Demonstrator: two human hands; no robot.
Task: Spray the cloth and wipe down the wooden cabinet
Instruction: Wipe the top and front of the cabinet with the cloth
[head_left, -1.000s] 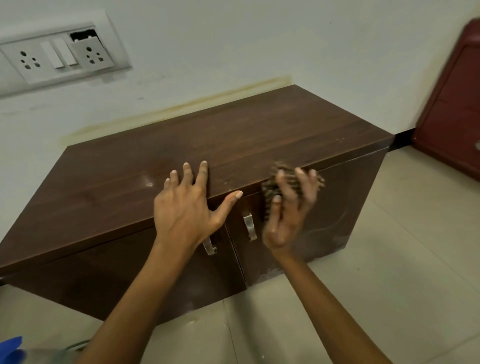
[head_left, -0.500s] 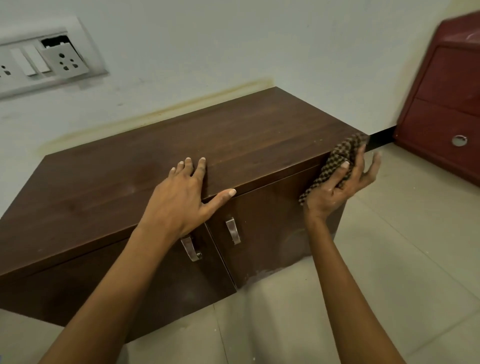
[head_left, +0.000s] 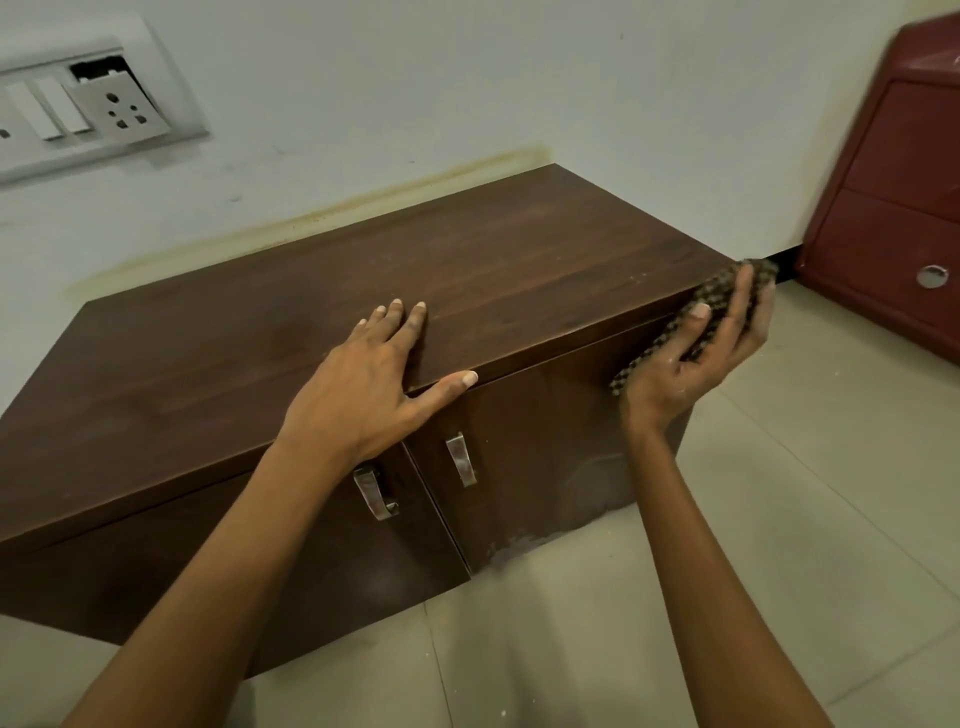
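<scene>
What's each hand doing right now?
Left hand: open, flat on the cabinet top.
Right hand: closed on the cloth, at the cabinet's right end.

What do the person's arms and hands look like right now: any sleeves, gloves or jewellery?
Both arms are bare as far as the frame shows: no sleeves, gloves, watch, rings or bracelets visible. The left hand has short, pale nails. The right hand has whitish dusty flecks on its palm and fingers.
</scene>
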